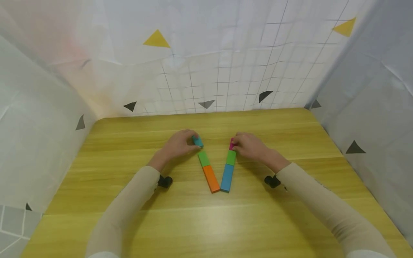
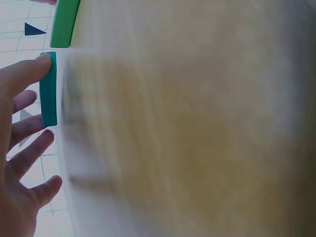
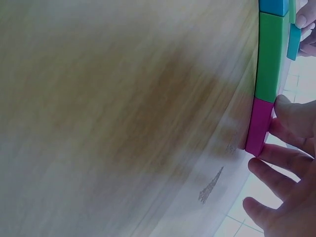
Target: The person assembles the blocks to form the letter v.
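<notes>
My left hand pinches a teal block between thumb and fingertips. A small gap parts this block from the left green block, as the left wrist view also shows. Below that green block lies a longer orange block. On the other side my right hand grips a magenta block by its ends, with its end against the right green block. A blue block continues that row. The two rows meet at their near ends in a V.
All the blocks lie on a wood-grain table. White sheeting with grid lines and triangle marks rises behind the table, and more sheeting stands at both sides. Dark wrist devices hang under the sleeves.
</notes>
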